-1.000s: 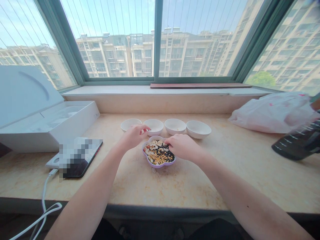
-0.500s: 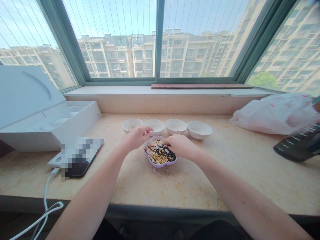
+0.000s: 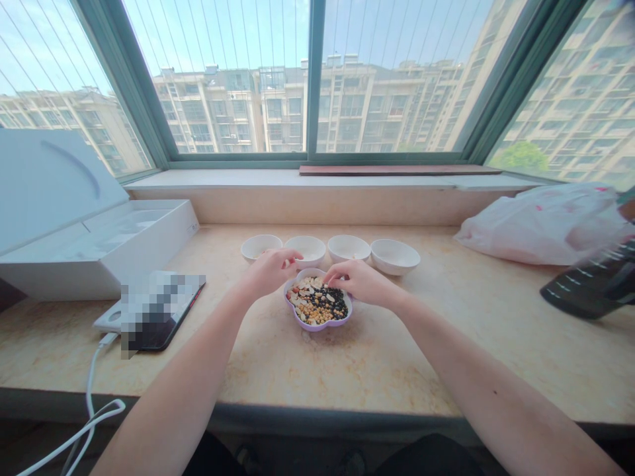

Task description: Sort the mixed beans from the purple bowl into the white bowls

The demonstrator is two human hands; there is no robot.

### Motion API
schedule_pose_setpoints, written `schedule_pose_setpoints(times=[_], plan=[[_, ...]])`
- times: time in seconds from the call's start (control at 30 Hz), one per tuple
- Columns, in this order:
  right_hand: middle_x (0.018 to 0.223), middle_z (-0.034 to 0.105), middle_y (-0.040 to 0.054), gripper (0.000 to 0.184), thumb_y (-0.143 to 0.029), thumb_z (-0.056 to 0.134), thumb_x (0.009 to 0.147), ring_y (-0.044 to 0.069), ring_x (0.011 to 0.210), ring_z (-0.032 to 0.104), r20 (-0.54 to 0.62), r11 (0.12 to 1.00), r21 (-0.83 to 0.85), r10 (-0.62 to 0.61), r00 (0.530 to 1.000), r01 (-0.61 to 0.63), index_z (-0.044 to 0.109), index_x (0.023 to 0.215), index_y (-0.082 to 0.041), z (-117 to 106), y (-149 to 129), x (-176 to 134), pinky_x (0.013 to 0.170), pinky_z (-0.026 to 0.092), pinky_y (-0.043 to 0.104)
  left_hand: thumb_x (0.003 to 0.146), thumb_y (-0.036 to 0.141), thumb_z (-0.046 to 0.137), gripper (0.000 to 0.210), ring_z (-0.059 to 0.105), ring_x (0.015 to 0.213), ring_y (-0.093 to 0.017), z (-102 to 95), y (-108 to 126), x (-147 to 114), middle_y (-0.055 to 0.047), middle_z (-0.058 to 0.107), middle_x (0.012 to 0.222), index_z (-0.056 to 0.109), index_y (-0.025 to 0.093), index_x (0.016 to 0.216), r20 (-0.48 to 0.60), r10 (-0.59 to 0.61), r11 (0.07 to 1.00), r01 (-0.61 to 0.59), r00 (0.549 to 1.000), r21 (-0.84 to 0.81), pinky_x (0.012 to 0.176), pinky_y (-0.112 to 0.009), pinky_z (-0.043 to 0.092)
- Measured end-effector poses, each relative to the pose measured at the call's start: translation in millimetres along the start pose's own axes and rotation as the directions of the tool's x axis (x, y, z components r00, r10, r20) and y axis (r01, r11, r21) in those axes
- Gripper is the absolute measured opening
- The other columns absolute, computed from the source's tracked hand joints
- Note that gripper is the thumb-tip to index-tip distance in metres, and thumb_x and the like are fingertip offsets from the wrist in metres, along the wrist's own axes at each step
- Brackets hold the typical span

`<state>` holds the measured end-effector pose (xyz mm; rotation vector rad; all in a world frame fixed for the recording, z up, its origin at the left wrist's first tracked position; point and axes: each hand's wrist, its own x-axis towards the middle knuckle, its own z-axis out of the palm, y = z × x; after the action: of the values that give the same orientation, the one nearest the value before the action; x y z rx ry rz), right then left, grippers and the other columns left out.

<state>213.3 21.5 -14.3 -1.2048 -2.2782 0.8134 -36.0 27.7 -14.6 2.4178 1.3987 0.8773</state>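
A lilac, lobed bowl (image 3: 325, 326) stands in front of me, filled with mixed black beans, yellow soybeans or similar grains, and pale flat seeds or peanut pieces. My right hand (image 3: 361, 281) is over its right far side, fingertips bent down in a pinch at the black beans; whatever they hold is too small to make out. My left hand (image 3: 270, 270) hovers at the bowl's far left with fingers loosely curved, a gap showing between thumb and forefinger. Behind the hands stand several white bowls, among them one at right (image 3: 395, 258) and one in the middle (image 3: 348, 248).
At left are an open white box (image 3: 149, 231) and a phone (image 3: 163, 324) beside a white device with a cable (image 3: 92, 390). A plastic bag (image 3: 540, 228) and a dark jug with markings (image 3: 585, 284) occupy the right. A window rises behind the countertop (image 3: 322, 377).
My right hand has risen slightly from the mix, its fingers now showing more above the beans. My left hand has stayed almost still.
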Motion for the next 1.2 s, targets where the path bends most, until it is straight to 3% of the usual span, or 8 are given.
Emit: schedule_pose_setpoints(times=[0.4,0.57,0.63,0.73,0.93,1.07,1.2], plan=[[0.094,0.079,0.0064,0.013,-0.021,0.066,0.085,0.018,0.088,0.072,0.011,0.979,0.198,0.053,0.999,-0.054,0.078,0.091,-0.019,-2.3,6.1,0.6,0.078,0.054,0.027,0.092,0.028,0.056,0.025,0.065,0.074,-0.016,0.2,-1.6,0.2,-0.003,0.073,0.082,0.075,0.022,0.108,0.079,-0.015,1.0,0.014,0.997,0.011,0.07,-0.028,0.048],[0.083,0.076,0.006,0.022,-0.033,0.076,0.078,0.012,0.063,0.061,-0.03,0.931,0.34,0.152,0.988,-0.133,0.077,0.092,-0.016,-5.0,3.8,1.6,0.055,0.044,0.024,0.093,0.028,0.056,0.025,0.065,0.077,-0.016,-1.2,0.9,-0.3,-0.003,0.075,0.087,0.075,0.023,0.108,0.113,-0.034,0.999,0.033,0.993,0.007,0.07,-0.027,0.047],[0.079,0.074,0.0051,0.029,-0.037,0.079,0.075,0.008,0.053,0.048,-0.024,0.866,0.475,0.188,0.982,-0.154,0.075,0.094,-0.015,-7.0,1.7,1.1,0.046,0.034,0.022,0.093,0.029,0.056,0.024,0.065,0.075,-0.016,-2.0,3.1,-0.8,-0.004,0.074,0.086,0.075,0.022,0.107,0.121,-0.036,0.999,0.036,0.992,-0.002,0.068,-0.027,0.046],[0.081,0.072,0.0046,0.035,-0.04,0.081,0.074,0.004,0.048,0.036,0.014,0.689,0.71,0.191,0.982,-0.144,0.071,0.096,-0.015,-9.9,-1.6,-1.0,0.042,0.024,0.021,0.093,0.028,0.056,0.024,0.064,0.072,-0.015,-3.1,6.3,-1.3,-0.003,0.074,0.085,0.076,0.021,0.105,0.138,-0.028,0.999,0.031,0.99,-0.02,0.066,-0.026,0.045],[0.08,0.069,0.0009,0.035,-0.033,0.082,0.076,0.003,0.048,0.033,0.117,0.4,0.9,0.169,0.979,-0.176,0.066,0.102,-0.017,-12.2,-8.8,-6.0,0.042,0.025,0.019,0.094,0.026,0.055,0.025,0.061,0.067,-0.014,-3.9,12.6,-2.6,-0.003,0.07,0.077,0.076,0.02,0.105,0.138,-0.013,1.0,0.012,0.99,0.01,0.064,-0.026,0.042],[0.08,0.067,-0.0008,0.03,-0.03,0.079,0.079,0.004,0.049,0.035,0.116,0.33,0.93,0.148,0.982,-0.159,0.066,0.104,-0.018,-10.5,-12.8,-8.2,0.043,0.029,0.019,0.094,0.029,0.053,0.026,0.057,0.059,-0.013,-1.6,17.2,-3.8,-0.001,0.068,0.07,0.076,0.02,0.103,0.146,0.008,1.0,-0.01,0.989,0.012,0.058,-0.024,0.039],[0.081,0.067,-0.0009,0.034,-0.03,0.083,0.075,0.005,0.051,0.038,0.1,0.317,0.938,0.148,0.984,-0.143,0.067,0.104,-0.02,-12.3,-15.2,-11.0,0.045,0.031,0.02,0.095,0.032,0.051,0.028,0.058,0.061,-0.013,1.4,18.1,-4.0,-0.001,0.07,0.073,0.076,0.019,0.099,0.155,0.051,0.999,-0.049,0.987,-0.012,0.057,-0.024,0.039]])
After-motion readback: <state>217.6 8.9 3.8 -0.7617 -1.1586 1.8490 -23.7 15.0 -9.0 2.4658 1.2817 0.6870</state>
